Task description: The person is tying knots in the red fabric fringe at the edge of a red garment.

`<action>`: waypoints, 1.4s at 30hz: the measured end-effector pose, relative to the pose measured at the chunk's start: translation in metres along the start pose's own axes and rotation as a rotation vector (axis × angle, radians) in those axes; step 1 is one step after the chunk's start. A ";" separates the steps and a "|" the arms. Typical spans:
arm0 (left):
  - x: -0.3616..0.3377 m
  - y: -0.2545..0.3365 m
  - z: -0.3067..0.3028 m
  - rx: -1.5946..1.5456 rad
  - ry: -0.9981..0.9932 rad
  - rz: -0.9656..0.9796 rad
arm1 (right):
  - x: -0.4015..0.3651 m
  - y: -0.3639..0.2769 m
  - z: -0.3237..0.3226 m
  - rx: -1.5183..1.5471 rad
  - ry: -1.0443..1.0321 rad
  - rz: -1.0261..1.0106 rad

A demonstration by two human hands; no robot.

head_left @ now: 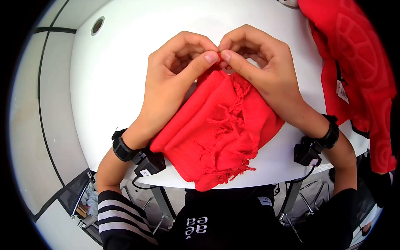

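A red fringed scarf (216, 121) lies bunched and folded on the white table, its knotted tassels running down the right side and along the near edge. At its far end, my left hand (173, 73) pinches a small bit of red fabric or thread between thumb and forefinger. Thumb and forefinger of my right hand (266, 68) close on the same small red bit, right beside the left fingertips. The other fingers of both hands are curled in. Between the hands the pinched part is mostly hidden by the fingertips.
Red clothing or cloth (360, 62) with a raised pattern and a white tag (342, 91) hangs over the table's right side. A round cable hole (97, 26) is at the far left of the white table (112, 83). Black devices with cables are strapped to both wrists.
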State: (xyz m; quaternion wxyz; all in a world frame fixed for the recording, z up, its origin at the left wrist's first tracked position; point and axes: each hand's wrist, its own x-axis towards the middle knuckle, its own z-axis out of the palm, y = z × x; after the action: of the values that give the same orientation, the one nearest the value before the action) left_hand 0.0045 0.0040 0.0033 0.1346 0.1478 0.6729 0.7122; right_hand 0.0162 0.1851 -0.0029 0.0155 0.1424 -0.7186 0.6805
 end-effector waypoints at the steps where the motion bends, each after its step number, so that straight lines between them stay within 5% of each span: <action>1: 0.000 -0.001 -0.001 0.000 0.000 0.001 | 0.000 0.001 0.000 -0.001 0.000 -0.001; 9: 0.000 0.000 -0.002 0.004 0.025 -0.004 | -0.002 0.001 -0.002 -0.197 -0.001 -0.129; 16: -0.001 0.001 -0.001 0.043 0.053 0.002 | -0.001 -0.002 -0.002 -0.062 -0.034 -0.001; 21: -0.001 -0.004 -0.005 0.330 0.064 0.341 | 0.001 -0.003 0.000 0.100 -0.145 0.073; 27: -0.001 -0.003 -0.003 0.282 0.073 0.333 | 0.004 -0.010 -0.008 0.230 -0.257 0.202; 36: -0.001 -0.002 -0.005 0.278 0.055 0.307 | -0.001 -0.002 -0.002 0.003 -0.155 0.020; 42: -0.001 -0.003 -0.003 0.264 0.067 0.278 | -0.001 -0.006 -0.005 0.093 -0.232 0.120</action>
State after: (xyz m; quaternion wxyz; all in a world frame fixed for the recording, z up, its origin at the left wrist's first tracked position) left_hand 0.0039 0.0015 -0.0001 -0.0082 0.2321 0.7376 0.6340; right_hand 0.0173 0.1899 0.0035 -0.1152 0.1776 -0.6906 0.6915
